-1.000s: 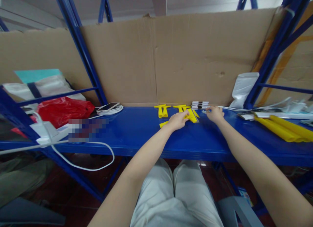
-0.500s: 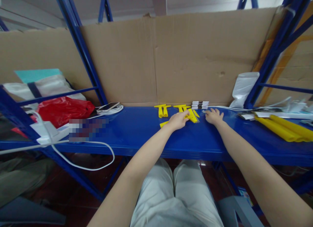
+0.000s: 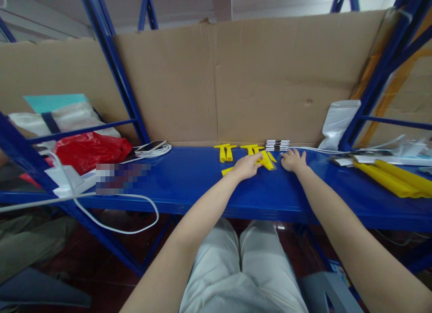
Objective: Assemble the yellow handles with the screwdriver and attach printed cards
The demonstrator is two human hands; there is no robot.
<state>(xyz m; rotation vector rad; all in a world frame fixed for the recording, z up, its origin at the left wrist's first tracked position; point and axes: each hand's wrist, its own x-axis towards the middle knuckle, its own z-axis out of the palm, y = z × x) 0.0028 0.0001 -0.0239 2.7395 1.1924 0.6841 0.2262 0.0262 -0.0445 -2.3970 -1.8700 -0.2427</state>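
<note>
Left hand (image 3: 247, 165) lies flat on yellow plastic pieces (image 3: 265, 159) on the blue shelf (image 3: 189, 178), grip apart. Right hand (image 3: 293, 160) rests just beside them, fingers spread, holding nothing. Black-white stack (image 3: 276, 145) behind.

The left hand (image 3: 247, 166) covers part of the yellow strips (image 3: 266, 160), so whether its grip closes on one cannot be told. A small item under the right hand's (image 3: 293, 161) fingertips is too tiny to identify. A pixelated patch (image 3: 123, 178) blurs something on the blue shelf (image 3: 189, 182). The yellow rolls (image 3: 394, 181) are cut off by the right edge
</note>
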